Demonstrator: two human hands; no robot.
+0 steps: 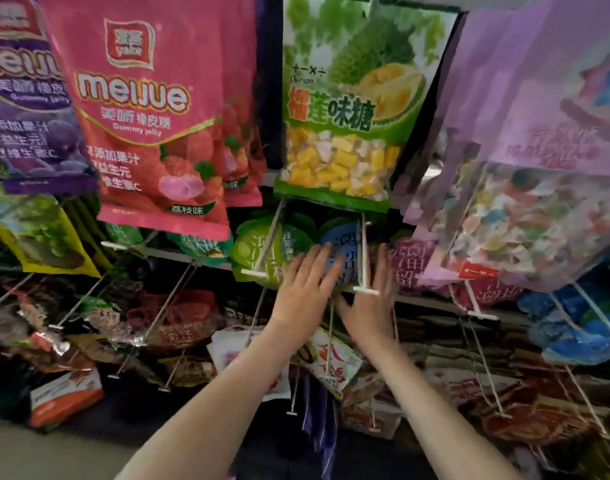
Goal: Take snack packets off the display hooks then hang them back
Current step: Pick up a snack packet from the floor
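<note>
Head view: hook bar (365, 290) crosses right hand (367, 311).

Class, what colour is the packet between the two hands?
The packet is blue with white lettering, best seen in the head view.

Blue packet (345, 244): rounded top, white characters, blurred. Hangs upright directly below the durian packet (348, 109), a green bag with yellow cubes showing. White display hook (364, 258) carries it, crossbar tip pointing outward. Green round packet (253, 251) hangs below the durian packet's left corner, on its own hook (267, 244). Magenta packet (405, 265) hangs below the right corner.
</note>
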